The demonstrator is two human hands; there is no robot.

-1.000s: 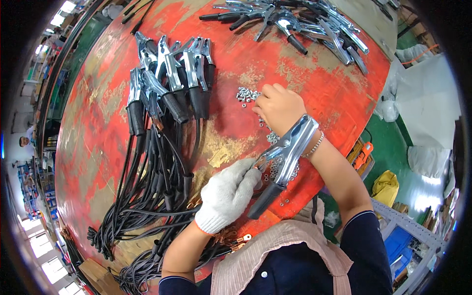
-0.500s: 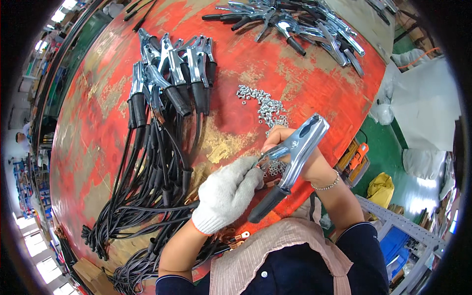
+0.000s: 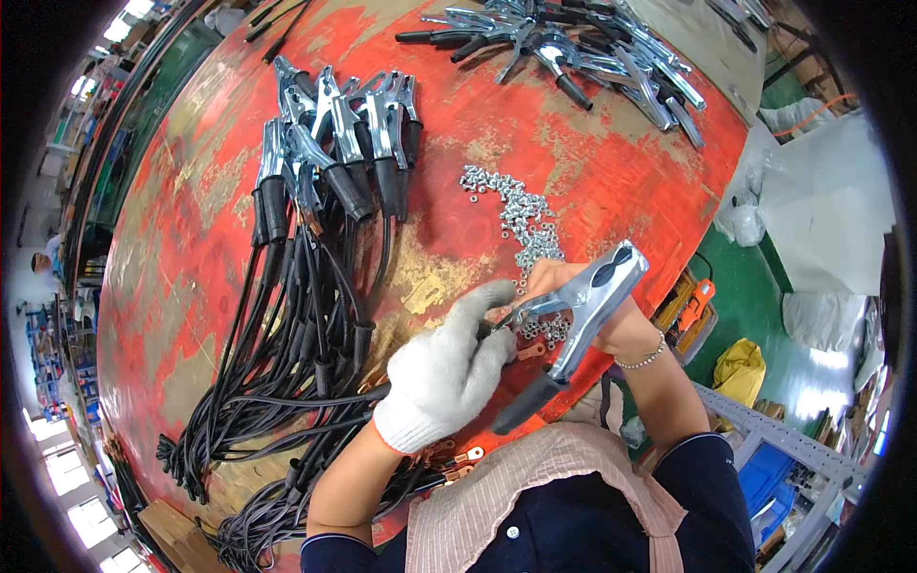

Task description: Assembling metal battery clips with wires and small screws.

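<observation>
A spring clamp (image 3: 594,304) with shiny metal jaws and a black handle sleeve (image 3: 530,401) is held up over the near part of the table. My left hand (image 3: 441,374), in a white knitted glove, grips the clamp's other handle end between thumb and fingers. Bare, with a beaded bracelet at the wrist, my right hand (image 3: 554,276) is behind the clamp, fingers bent; the clamp hides part of them and whatever they pinch. Beneath and beyond the hands lie small loose nuts and bolts (image 3: 527,218). A copper cable lug (image 3: 531,352) shows beside the left fingertips.
On the left of the worn red table (image 3: 191,315) lies a bundle of black cables (image 3: 277,392) with finished clamps (image 3: 334,129) at its far end. More loose clamps (image 3: 573,48) are piled at the far edge. Copper lugs (image 3: 465,457) lie near my apron.
The clamp has shifted slightly right and down. My left thumb and fingers have spread a little wider around its end, and my right hand has moved slightly nearer me.
</observation>
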